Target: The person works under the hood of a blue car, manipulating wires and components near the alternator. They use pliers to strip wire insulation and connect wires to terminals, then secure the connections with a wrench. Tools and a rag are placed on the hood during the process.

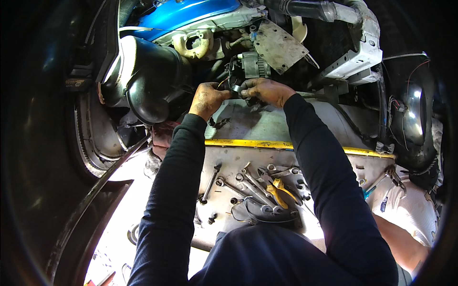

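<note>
Nearer the body than the hands, wrenches and yellow-handled pliers lie loose on a metal panel, probably for easy reach. Past a yellow bar, the left hand and right hand appear to pinch a small grey ring-shaped piece between them, likely steadying it from both sides; beyond sits a ribbed metal unit, and leftward a black canister, contents hidden.

A grey panel carries wrenches and 1 pair of yellow-handled pliers.
</note>
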`<state>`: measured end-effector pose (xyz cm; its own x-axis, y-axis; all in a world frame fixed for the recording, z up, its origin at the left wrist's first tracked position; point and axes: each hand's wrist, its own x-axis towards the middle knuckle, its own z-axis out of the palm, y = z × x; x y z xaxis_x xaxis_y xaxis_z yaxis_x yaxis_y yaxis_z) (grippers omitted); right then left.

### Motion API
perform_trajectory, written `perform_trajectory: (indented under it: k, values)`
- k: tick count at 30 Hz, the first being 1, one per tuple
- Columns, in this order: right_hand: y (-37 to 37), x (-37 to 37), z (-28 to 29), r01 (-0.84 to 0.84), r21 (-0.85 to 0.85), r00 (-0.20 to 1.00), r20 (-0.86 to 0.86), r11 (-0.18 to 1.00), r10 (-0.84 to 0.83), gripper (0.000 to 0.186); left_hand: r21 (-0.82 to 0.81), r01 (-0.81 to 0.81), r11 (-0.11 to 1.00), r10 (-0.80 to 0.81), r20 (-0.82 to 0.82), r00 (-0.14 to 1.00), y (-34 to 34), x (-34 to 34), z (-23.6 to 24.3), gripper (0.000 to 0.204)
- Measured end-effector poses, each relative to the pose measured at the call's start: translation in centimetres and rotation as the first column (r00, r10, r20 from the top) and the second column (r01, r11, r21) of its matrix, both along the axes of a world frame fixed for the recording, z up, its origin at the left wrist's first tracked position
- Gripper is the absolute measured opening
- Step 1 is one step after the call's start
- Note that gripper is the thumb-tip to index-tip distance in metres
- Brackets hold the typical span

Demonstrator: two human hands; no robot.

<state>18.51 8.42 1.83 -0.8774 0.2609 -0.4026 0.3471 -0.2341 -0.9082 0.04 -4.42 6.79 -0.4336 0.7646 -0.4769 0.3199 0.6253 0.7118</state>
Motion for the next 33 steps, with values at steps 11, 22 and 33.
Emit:
perform_trajectory:
  k: [11, 22, 33]
  values:
    - [0.6, 0.0, -0.9, -0.124, 0.382, 0.975, -0.122, 0.916, 0.183, 0.026, 0.056, 0.06, 0.997, -0.057, -0.059, 0.997, 0.1, 0.3, 0.2, 0.032]
    - [0.7, 0.0, -1.0, -0.021, 0.207, 0.987, -0.152, 0.978, 0.053, 0.021, 0.026, -0.072, 0.997, 0.069, 0.104, 0.992, -0.6, -0.8, -0.2, 0.025]
    - [0.9, -0.1, -0.7, -0.163, 0.623, 0.96, -0.078, 0.765, 0.268, 0.027, 0.004, 0.113, 0.994, -0.112, -0.12, 0.986, -0.1, -0.4, -0.4, 0.034]
